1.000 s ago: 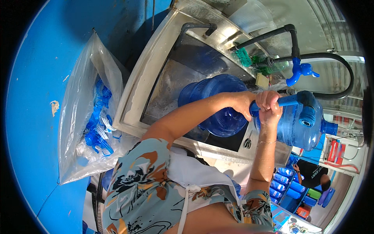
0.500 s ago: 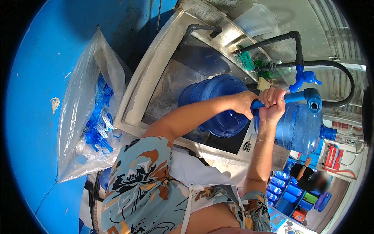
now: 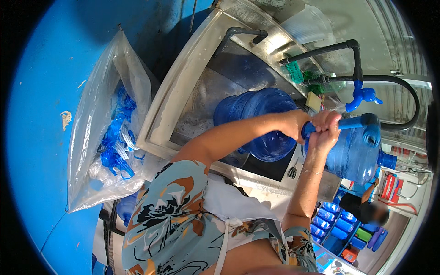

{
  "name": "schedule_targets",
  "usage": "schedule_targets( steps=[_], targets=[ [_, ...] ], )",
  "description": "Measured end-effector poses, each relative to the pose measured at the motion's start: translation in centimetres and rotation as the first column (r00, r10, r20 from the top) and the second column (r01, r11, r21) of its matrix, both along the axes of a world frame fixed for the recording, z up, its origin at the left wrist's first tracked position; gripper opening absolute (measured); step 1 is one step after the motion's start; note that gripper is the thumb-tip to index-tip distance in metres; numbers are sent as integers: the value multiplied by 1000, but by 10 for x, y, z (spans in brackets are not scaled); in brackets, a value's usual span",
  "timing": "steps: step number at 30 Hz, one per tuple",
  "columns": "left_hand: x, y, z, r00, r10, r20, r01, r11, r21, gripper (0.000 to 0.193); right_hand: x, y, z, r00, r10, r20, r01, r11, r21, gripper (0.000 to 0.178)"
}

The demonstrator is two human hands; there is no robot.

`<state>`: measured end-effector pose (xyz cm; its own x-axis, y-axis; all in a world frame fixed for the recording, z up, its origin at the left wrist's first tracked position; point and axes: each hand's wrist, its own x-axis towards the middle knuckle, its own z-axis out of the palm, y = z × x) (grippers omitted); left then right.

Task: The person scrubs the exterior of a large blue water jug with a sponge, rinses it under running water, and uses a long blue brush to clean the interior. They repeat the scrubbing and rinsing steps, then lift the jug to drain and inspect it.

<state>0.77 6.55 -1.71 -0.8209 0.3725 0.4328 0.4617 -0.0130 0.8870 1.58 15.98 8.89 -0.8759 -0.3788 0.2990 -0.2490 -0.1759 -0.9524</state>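
Blue wall (image 3: 36, 137) at left, then bag (image 3: 83, 169), sink (image 3: 155, 110) with bottle (image 3: 251, 106) on its side; left hand (image 3: 294, 123) by left end of pipe (image 3: 352, 123), contact unclear; right hand (image 3: 326, 129) clamped round pipe, elbow (image 3: 371, 136) slightly lower against tap (image 3: 364, 95) than half a second ago: handling seems ongoing

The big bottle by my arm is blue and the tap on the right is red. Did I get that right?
Not quite: the tap on the right is blue, not red, as the head view shows. The big bottle by your arm is blue.
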Motion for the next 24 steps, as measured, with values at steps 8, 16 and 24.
schedule_targets(
  steps=[8,16,24],
  targets=[
    [14,14,9,966,256,21,-255,967,-24,53,-8,6,6,989,-75,126,94,984,-152,48],
    [40,37,2,729,684,-1,-657,700,279,61,-13,-4,-5,972,-210,104,226,958,-176,45],
    [22,13,8,959,277,-56,-280,959,-55,76,-15,21,5,939,-202,277,239,965,-107,43]
  ],
)
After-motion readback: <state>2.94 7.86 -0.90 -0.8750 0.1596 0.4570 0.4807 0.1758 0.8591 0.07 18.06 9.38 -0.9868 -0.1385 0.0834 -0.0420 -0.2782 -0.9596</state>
